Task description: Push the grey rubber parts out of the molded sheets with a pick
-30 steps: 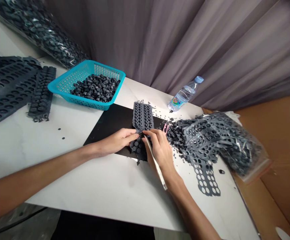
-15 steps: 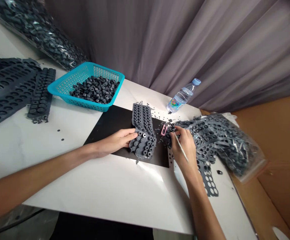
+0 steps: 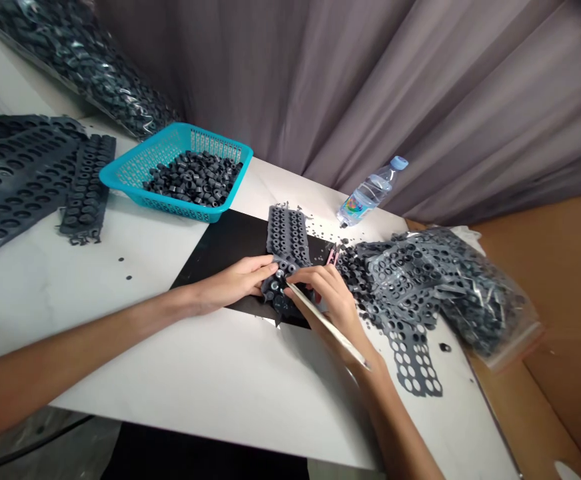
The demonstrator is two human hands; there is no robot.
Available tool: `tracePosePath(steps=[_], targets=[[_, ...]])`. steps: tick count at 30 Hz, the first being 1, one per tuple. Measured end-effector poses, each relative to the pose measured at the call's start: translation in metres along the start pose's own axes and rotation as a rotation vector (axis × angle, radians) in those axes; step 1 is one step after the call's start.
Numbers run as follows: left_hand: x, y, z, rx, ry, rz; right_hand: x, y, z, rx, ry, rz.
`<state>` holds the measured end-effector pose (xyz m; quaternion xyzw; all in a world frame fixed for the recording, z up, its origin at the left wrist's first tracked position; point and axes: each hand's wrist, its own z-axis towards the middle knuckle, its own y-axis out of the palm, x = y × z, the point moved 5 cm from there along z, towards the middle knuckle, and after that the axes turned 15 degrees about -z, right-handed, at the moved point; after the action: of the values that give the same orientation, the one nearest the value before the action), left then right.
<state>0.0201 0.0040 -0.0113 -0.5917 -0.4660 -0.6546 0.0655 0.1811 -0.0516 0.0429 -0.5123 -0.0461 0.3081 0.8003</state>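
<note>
My left hand [image 3: 243, 279] grips the left edge of a dark grey rubber sheet [image 3: 289, 233] moulded with rows of small ring-shaped parts. The sheet lies on a black mat [image 3: 213, 257], its near end bent and darker. My right hand [image 3: 331, 293] is closed around a slim pale tweezers-like tool [image 3: 327, 325], which slants back over the wrist. Its fingertips are at the sheet's near part, close to my left fingers; the tool's working tip is hard to make out. Pink-handled snips [image 3: 333, 255] lie just beyond my right hand, partly covered.
A turquoise basket [image 3: 170, 208] holds loose grey rubber parts. Rubber sheets [image 3: 10, 173] lie at left, below a large bag of parts [image 3: 95, 73]. On the right are punched-out sheet scraps [image 3: 415, 353], a clear bag [image 3: 490, 313] and a water bottle [image 3: 370, 193].
My right hand has moved left from the loose parts pile to the sheet, carrying the tool. The sheet's near end has bent down; my left hand keeps its hold.
</note>
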Motion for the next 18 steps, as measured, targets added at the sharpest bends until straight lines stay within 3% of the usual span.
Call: tracePosePath(steps=[18], targets=[[-0.008,-0.009,0.004,0.046,0.041,0.136,-0.013,0.011,0.0,-0.103,0.037,-0.267]])
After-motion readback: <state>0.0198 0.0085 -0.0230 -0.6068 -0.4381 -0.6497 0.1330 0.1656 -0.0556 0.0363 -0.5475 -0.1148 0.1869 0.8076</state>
